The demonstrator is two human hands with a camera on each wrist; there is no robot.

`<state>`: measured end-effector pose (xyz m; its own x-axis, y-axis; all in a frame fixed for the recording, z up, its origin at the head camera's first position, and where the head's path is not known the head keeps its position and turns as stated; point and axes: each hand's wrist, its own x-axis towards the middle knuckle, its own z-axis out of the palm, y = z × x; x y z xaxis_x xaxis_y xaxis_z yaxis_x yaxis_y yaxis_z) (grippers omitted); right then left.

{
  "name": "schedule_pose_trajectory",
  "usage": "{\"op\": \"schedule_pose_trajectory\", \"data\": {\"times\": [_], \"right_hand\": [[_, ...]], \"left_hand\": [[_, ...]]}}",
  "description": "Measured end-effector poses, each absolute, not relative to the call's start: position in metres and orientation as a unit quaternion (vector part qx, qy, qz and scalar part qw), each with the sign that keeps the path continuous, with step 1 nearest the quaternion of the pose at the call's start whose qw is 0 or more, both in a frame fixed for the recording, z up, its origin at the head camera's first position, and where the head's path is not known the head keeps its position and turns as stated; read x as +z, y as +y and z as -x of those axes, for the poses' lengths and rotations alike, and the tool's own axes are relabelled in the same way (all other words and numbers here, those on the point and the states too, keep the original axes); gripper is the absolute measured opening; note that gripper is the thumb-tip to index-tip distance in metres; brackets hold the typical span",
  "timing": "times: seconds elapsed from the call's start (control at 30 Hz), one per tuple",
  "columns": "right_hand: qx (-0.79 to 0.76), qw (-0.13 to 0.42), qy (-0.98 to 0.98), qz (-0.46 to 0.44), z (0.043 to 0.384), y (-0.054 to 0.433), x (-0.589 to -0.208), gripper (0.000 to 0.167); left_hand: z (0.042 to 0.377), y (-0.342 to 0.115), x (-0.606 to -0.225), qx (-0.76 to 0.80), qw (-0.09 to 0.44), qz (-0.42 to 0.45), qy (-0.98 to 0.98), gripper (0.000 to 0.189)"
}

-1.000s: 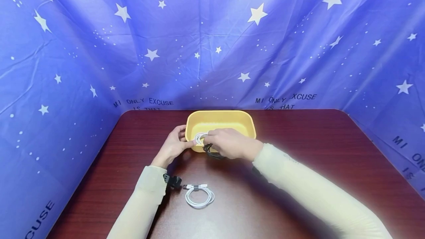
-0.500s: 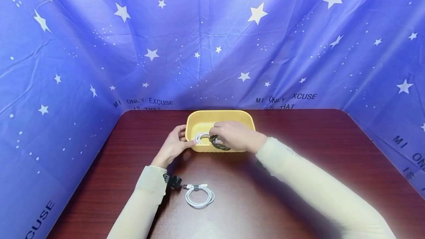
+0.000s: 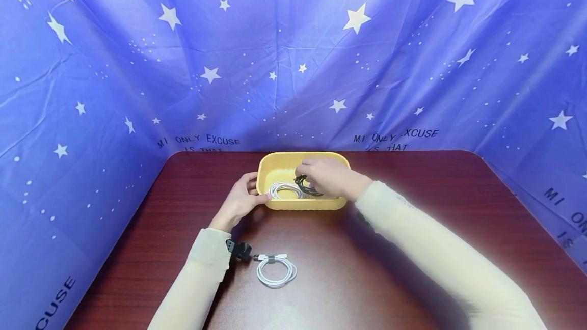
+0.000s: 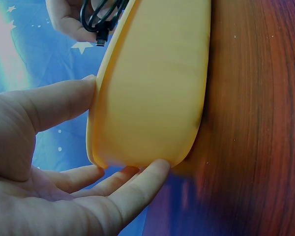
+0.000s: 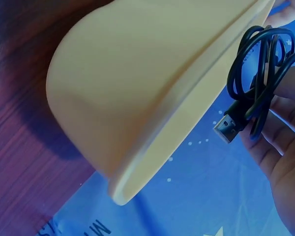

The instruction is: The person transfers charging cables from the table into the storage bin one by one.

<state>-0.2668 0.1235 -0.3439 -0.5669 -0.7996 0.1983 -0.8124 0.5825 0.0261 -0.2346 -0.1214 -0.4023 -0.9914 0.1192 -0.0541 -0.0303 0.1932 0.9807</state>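
Note:
My right hand [image 3: 324, 176] grips a coiled black USB cable [image 5: 258, 78] over the yellow plastic bin [image 3: 304, 204]. In the right wrist view, the cable's metal USB plug points down past the fingers. A small connector also hangs from the coil in the left wrist view. My left hand [image 3: 238, 198] holds the bin's left front corner, thumb at the front rim and fingers against the end wall. Inside the bin, at the left, lies a coiled white cable [image 3: 281, 190], partly overlapped by the front wall.
Nearer me on the dark red table [image 3: 394, 269] lies another white USB cable [image 3: 276, 272], coiled and fastened with a dark strap. A black wrist mount [image 3: 239, 250] sits beside my left cuff. Blue star-patterned cloth [image 3: 275, 65] hangs behind and at both sides.
My right hand has carried the black cable from in front of the bin up and inward over it, slightly to the right. More of the white coil inside shows now. The left hand stays put.

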Motion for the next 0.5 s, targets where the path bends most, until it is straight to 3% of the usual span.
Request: {"op": "schedule_pose_trajectory", "data": {"times": [0.27,0.5], "right_hand": [[0.013,0.114,-0.888,-0.444,0.281,0.128,-0.349,0.029],[0.011,0.073,-0.908,-0.413,0.294,0.132,-0.355,0.027]], "left_hand": [[0.234,-0.121,-0.401,0.632,0.06,-0.024,0.772,0.072],[0.234,-0.121,-0.402,0.637,0.059,-0.027,0.768,0.073]]}}
